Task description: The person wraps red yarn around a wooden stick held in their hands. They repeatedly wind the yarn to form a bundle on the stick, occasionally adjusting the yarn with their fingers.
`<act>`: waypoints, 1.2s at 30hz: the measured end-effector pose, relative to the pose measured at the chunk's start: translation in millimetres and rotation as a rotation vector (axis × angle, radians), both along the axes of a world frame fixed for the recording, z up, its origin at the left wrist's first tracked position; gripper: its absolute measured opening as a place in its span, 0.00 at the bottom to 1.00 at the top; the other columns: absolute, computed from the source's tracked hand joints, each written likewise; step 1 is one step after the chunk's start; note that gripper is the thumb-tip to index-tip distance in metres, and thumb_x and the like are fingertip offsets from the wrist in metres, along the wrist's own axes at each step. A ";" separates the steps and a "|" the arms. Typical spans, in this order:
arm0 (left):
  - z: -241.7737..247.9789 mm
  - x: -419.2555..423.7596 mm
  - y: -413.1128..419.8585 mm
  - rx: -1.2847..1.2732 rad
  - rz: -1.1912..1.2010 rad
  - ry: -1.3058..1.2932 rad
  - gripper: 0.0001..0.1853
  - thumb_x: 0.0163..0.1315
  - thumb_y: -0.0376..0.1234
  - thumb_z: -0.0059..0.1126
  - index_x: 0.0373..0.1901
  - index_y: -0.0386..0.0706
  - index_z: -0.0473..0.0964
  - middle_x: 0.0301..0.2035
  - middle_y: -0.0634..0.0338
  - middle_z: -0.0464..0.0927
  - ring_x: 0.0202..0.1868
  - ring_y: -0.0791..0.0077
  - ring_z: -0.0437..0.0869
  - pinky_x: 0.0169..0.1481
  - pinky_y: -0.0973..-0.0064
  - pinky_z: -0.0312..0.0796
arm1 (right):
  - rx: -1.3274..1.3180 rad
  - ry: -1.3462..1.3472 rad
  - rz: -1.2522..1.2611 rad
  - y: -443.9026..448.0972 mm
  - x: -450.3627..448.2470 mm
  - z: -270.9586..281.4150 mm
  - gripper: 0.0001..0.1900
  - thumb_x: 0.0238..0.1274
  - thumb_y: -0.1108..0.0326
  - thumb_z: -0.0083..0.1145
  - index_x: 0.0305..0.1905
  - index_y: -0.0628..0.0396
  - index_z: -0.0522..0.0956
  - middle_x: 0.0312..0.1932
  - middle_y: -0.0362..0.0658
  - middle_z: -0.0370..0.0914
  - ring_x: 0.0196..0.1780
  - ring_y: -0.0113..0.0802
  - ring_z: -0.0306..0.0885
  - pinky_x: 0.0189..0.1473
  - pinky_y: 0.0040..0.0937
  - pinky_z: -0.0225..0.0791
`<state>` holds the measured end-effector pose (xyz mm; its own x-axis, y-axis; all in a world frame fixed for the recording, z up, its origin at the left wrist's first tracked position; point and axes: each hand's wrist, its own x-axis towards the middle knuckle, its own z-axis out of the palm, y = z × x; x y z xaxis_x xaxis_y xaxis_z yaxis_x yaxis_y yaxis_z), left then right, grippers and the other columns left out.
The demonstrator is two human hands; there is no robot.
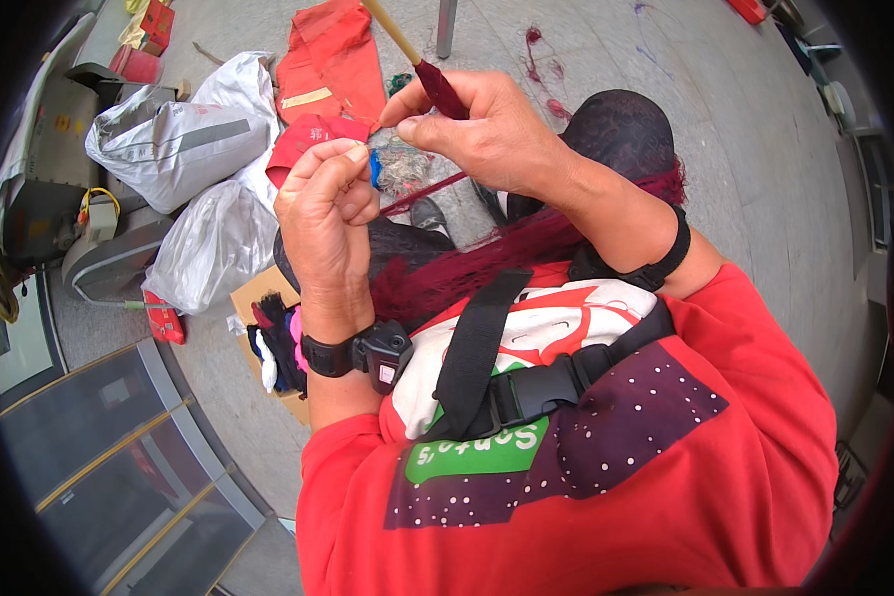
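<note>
My right hand (484,130) grips a thin wooden stick (395,31) where dark maroon yarn (441,89) is wound around it. Its thumb and index finger come together at the left. Close by, my left hand (328,186) is raised with thumb and index fingertips pinched; any strand between them is too fine to make out. A loose maroon skein (492,249) stretches across my lap and around my knee (626,138). Below the hands, a tangle of mixed yarn scraps (406,171) lies on the floor by my shoes.
Red cloth (328,59) and a red cap-like piece (316,141) lie ahead. White woven sacks (186,149) and a clear plastic bag (212,246) are at the left. A cardboard box (257,287) holds coloured bundles. A metal leg (445,30) stands ahead; maroon scraps (534,56) lie beyond.
</note>
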<state>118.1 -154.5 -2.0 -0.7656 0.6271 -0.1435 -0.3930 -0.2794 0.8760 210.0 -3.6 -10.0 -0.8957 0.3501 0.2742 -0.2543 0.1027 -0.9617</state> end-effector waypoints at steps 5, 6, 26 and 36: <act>0.3 -1.1 -1.6 0.008 0.061 -0.001 0.04 0.56 0.23 0.55 0.33 0.32 0.74 0.20 0.64 0.70 0.16 0.87 0.60 0.19 0.87 0.50 | 0.018 -0.073 0.076 -1.3 1.1 -0.6 0.05 0.59 0.74 0.59 0.38 0.64 0.80 0.26 0.34 0.76 0.30 0.17 0.69 0.32 0.18 0.65; 0.3 -1.5 -1.8 0.003 0.068 -0.003 0.04 0.56 0.23 0.54 0.33 0.32 0.74 0.21 0.63 0.70 0.16 0.87 0.60 0.19 0.87 0.50 | 0.030 -0.078 0.072 -1.4 1.3 -0.8 0.05 0.58 0.75 0.59 0.38 0.64 0.80 0.26 0.35 0.76 0.30 0.18 0.70 0.32 0.19 0.65; -2.9 0.5 -0.5 -0.085 0.084 0.106 0.07 0.57 0.23 0.52 0.37 0.29 0.73 0.23 0.60 0.72 0.15 0.87 0.59 0.18 0.87 0.50 | 0.587 0.241 -0.014 -1.2 5.1 8.5 0.09 0.50 0.76 0.63 0.39 0.61 0.78 0.29 0.49 0.74 0.30 0.44 0.73 0.31 0.33 0.65; 5.3 8.0 0.6 -0.105 -0.050 0.050 0.04 0.55 0.23 0.57 0.31 0.32 0.76 0.22 0.63 0.73 0.15 0.90 0.59 0.18 0.89 0.49 | 0.413 0.211 -0.049 0.2 -0.8 5.9 0.06 0.56 0.73 0.62 0.36 0.63 0.78 0.26 0.45 0.73 0.29 0.34 0.72 0.30 0.29 0.64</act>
